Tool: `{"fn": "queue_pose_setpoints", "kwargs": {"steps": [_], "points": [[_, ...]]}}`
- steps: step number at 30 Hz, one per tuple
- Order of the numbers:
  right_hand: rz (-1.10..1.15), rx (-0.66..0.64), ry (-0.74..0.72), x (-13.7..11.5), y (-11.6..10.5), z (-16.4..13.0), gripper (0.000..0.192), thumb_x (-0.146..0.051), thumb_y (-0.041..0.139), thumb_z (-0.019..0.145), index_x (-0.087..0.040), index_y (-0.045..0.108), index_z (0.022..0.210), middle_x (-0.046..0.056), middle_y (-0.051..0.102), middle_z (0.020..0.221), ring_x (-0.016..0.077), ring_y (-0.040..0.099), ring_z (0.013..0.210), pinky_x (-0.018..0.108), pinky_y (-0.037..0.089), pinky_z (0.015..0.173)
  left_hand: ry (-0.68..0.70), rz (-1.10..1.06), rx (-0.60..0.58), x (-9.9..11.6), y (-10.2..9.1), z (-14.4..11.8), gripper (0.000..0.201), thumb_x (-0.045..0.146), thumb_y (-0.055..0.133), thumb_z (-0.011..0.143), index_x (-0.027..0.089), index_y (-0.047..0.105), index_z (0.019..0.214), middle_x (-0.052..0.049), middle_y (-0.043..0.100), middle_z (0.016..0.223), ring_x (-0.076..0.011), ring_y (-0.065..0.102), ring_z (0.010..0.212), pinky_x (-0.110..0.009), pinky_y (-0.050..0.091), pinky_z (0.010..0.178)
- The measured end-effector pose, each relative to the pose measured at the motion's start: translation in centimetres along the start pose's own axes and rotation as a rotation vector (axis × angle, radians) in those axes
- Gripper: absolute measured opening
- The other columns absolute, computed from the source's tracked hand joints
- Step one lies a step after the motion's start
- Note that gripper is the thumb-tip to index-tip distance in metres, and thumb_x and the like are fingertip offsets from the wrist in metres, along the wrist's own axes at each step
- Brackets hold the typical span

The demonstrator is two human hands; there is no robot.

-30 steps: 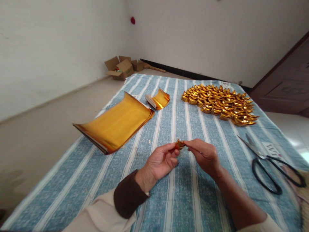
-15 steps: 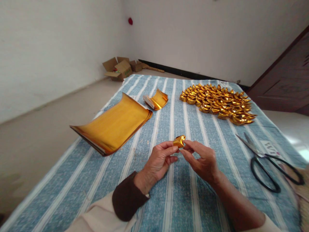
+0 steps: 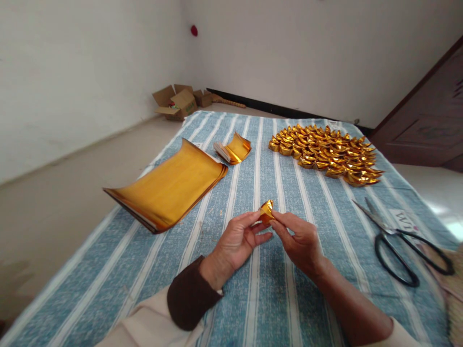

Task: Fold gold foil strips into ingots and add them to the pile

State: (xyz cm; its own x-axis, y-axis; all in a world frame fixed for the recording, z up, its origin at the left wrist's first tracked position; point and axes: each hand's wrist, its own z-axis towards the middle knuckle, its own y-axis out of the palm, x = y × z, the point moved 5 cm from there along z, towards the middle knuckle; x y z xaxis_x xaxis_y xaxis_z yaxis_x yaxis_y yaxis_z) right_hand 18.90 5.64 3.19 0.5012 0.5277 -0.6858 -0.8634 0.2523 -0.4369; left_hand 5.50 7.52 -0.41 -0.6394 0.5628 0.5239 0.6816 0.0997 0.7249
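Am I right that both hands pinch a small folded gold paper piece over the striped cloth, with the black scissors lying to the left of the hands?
Not quite. The scissors lie to the right of the hands, as the head view shows. The rest holds: the left hand and the right hand pinch the small folded gold paper piece over the striped cloth.
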Motion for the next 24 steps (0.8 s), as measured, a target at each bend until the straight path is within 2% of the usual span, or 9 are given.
{"fn": "queue_pose_setpoints", "kwargs": {"steps": [4, 10, 15, 24], "points": [[0.026, -0.026, -0.034, -0.2, 0.1, 0.1, 0.02, -0.022, 0.057, 0.094, -0.018, 0.072, 0.105, 0.006, 0.076, 0.086, 0.0175, 0.072, 0.073, 0.03, 0.058, 0.065, -0.079, -0.049, -0.012, -0.2, -0.2, 0.1, 0.013, 0.013, 0.07, 0.081, 0.009, 0.072, 0.093, -0.01, 0.072, 0.092, -0.0198, 0.069, 0.079, -0.035, 0.059, 0.071], [0.078, -0.031, -0.067, -0.7, -0.1, 0.4, 0.021, -0.018, 0.057, 0.093, -0.021, 0.072, 0.106, 0.006, 0.076, 0.09, 0.0175, 0.072, 0.079, 0.031, 0.06, 0.071, -0.105, -0.052, -0.022, -0.2, -0.3, 0.0, 0.008, 0.009, 0.07, 0.08, 0.009, 0.071, 0.088, -0.01, 0.071, 0.09, -0.0199, 0.069, 0.077, -0.038, 0.059, 0.072], [0.089, -0.07, -0.094, -1.0, -0.1, 0.5, 0.021, -0.015, 0.057, 0.092, -0.02, 0.072, 0.106, 0.006, 0.077, 0.092, 0.0174, 0.072, 0.082, 0.03, 0.06, 0.072, -0.112, -0.012, -0.002, -0.2, -0.4, 0.2, 0.007, 0.009, 0.073, 0.076, 0.009, 0.07, 0.083, -0.009, 0.071, 0.085, -0.0186, 0.068, 0.075, -0.036, 0.059, 0.071], [0.073, -0.062, -0.076, -1.1, -0.1, 0.6, 0.02, -0.015, 0.055, 0.092, -0.021, 0.072, 0.102, 0.005, 0.076, 0.089, 0.0167, 0.072, 0.08, 0.03, 0.06, 0.072, -0.09, 0.01, -0.03, -0.2, -0.3, 0.1, 0.007, 0.01, 0.075, 0.076, 0.009, 0.069, 0.081, -0.008, 0.071, 0.084, -0.0183, 0.068, 0.077, -0.034, 0.058, 0.073]]}}
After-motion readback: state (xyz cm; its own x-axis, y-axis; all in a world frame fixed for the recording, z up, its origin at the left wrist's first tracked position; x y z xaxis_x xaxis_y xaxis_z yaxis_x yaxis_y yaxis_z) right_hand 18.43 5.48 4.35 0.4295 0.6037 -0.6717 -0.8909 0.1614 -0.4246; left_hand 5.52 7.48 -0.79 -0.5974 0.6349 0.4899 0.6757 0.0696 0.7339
